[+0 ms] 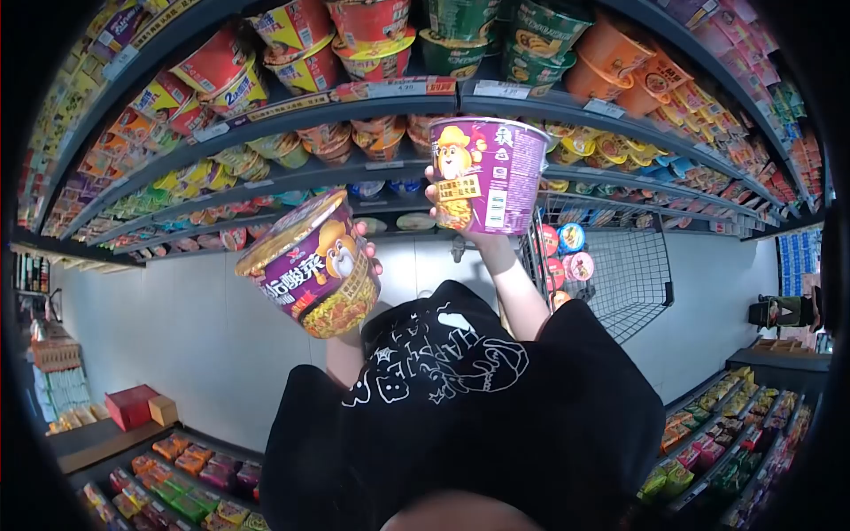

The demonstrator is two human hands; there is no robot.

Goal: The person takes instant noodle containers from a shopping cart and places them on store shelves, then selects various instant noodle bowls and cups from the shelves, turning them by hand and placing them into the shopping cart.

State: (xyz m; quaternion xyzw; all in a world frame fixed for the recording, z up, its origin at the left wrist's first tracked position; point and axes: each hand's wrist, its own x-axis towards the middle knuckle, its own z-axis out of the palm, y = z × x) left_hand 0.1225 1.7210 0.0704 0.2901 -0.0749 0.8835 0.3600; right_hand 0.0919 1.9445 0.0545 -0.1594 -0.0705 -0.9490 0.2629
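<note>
My left hand (368, 252) is wrapped round a purple noodle bowl (320, 273) with yellow and white print. That bowl is tilted, its lid facing up and left, and most of my fingers are behind it. Higher and to the right, my right hand (433, 190) grips a second purple noodle bowl (492, 177). This one is nearly upright, with its barcode side showing. Fingertips curl round its left edge, while the rest of the hand is hidden behind it. The two bowls are apart, both in front of the shelves.
Curved-looking shelves (354, 96) of instant noodle bowls cross the top. A wire shopping cart (624, 274) holding several round tubs stands right of my right arm. A red box (133, 406) lies at lower left. Racks of packets (726, 434) fill the lower right.
</note>
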